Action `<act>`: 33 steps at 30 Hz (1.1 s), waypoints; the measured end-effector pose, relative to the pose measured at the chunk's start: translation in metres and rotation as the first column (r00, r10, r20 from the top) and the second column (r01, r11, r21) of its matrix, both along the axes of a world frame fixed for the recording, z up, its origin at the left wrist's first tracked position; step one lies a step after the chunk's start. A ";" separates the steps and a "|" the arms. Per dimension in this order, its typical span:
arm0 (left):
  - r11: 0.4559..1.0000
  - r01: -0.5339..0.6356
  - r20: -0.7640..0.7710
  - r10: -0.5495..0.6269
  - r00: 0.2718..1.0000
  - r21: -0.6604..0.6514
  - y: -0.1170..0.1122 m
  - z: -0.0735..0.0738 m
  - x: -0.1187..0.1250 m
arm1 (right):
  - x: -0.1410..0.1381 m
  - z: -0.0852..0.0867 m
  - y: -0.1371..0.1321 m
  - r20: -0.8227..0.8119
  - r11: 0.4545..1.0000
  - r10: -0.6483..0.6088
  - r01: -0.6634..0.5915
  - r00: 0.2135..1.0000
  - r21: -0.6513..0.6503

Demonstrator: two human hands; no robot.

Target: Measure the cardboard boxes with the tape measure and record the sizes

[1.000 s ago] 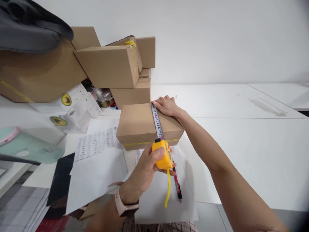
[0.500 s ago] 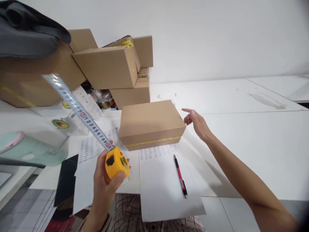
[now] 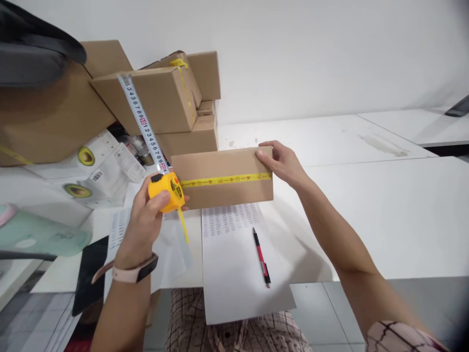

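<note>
A small brown cardboard box with a yellow tape stripe stands tilted on its edge on the white table, its taped side facing me. My right hand grips the box's right end, fingers curled over the top corner. My left hand is closed round a yellow tape measure at the box's left end. Its steel blade sticks up and to the left, free in the air. A pink watch band circles my left wrist.
A printed sheet with a red and black pen lies in front of the box. More sheets lie to the left. Stacked cardboard boxes and white avocado-printed cartons crowd the back left. A mint-green object sits far left.
My right hand went from hovering beside the box to gripping its right end and tipping it up on edge. My left hand brought the tape measure up to the box's left end.
</note>
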State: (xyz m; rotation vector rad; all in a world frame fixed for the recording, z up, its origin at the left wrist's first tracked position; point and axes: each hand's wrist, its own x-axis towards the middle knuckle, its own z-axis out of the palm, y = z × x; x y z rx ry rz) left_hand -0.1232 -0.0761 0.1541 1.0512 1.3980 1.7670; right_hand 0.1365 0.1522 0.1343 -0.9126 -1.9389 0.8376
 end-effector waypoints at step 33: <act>0.824 0.510 0.415 -0.386 0.824 -0.245 -0.008 -0.087 0.101 | -0.061 0.001 0.022 0.339 0.723 -0.226 -0.076 0.913 0.686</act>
